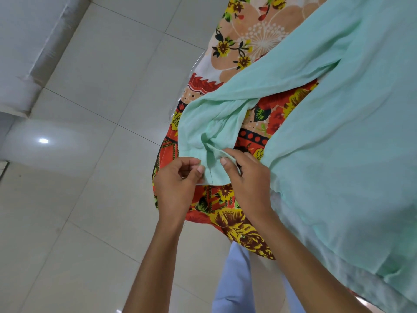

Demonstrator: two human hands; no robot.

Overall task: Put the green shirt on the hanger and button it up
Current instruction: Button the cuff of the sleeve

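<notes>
The pale green shirt lies spread over a surface covered with a flowered cloth, filling the right side of the view. One sleeve runs down to the left, and its cuff sits between my hands. My left hand pinches the cuff's left edge with thumb and forefinger. My right hand pinches the cuff's right edge, fingers curled into the fabric. No hanger is in view.
The flowered cloth hangs over the surface's near edge in red, yellow and orange. Pale floor tiles fill the left side. Light blue trouser legs show below my arms.
</notes>
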